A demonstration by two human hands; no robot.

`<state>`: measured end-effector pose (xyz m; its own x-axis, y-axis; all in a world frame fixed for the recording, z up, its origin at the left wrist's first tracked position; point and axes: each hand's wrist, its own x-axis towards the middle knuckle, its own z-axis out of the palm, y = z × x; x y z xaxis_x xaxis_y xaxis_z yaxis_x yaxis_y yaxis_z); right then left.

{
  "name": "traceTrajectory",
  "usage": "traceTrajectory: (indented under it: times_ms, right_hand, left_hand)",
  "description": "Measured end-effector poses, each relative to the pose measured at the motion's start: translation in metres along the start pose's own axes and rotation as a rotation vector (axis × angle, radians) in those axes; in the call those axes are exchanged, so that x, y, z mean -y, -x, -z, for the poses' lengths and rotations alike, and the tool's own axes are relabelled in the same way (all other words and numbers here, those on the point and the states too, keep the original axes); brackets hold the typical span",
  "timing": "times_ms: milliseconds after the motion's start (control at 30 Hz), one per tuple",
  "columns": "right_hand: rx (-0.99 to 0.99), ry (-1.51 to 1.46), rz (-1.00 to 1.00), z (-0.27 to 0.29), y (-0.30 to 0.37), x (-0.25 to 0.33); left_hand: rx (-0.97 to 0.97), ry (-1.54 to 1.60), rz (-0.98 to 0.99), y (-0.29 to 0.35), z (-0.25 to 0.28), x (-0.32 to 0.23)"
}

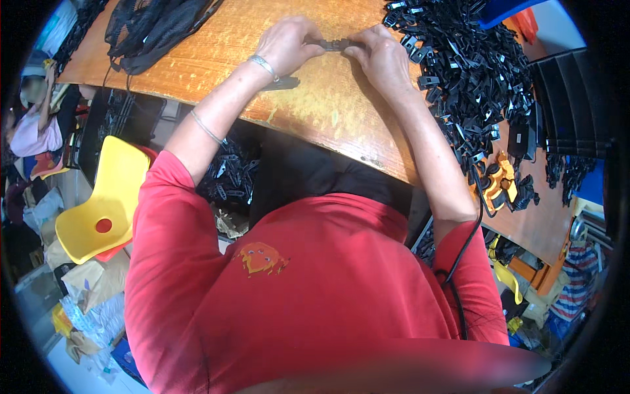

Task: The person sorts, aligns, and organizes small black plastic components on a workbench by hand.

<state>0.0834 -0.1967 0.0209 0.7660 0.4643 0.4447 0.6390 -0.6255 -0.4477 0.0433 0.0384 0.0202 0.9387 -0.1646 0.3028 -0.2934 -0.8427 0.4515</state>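
Over the worn wooden table (315, 108), my left hand (289, 47) and my right hand (382, 60) meet at a short, narrow black plastic piece (336, 45). Each hand pinches one end of it between thumb and fingers, and the piece lies level across the gap. Its exact kind is too small to make out. Just below my left wrist, another dark flat piece (282, 84) rests on the tabletop. To the right of my right hand spreads a large heap of black plastic clips (466, 85), some with shiny metal parts.
A black mesh bag (147, 36) lies at the table's far left. Beyond the heap are an orange tool (499, 182) and black stacked trays (571, 98). A black cable (462, 253) hangs by my right arm. A yellow chair (108, 197) stands left; another person (39, 134) is farther off.
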Motion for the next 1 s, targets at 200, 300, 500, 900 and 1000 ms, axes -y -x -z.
traceTrajectory:
  times_ms: [200, 300, 500, 900, 1000]
  right_hand:
    - [0.043, -0.013, 0.068, -0.003, -0.012, -0.017]
    - [0.026, -0.053, 0.092, -0.004, -0.016, -0.022]
    - [0.043, 0.055, 0.144, -0.002, -0.019, -0.024]
    - [0.316, 0.019, 0.109, -0.002, -0.012, 0.003]
    - [0.308, 0.159, 0.033, 0.041, -0.005, -0.002]
  left_hand:
    - [-0.012, 0.027, 0.004, 0.001, -0.002, 0.004]
    - [-0.006, 0.058, 0.027, 0.000, -0.004, 0.005]
    - [-0.017, 0.087, -0.001, -0.006, -0.011, 0.012]
    - [0.371, 0.210, -0.003, -0.033, 0.023, 0.011]
    - [0.653, 0.271, -0.073, -0.047, 0.038, 0.010]
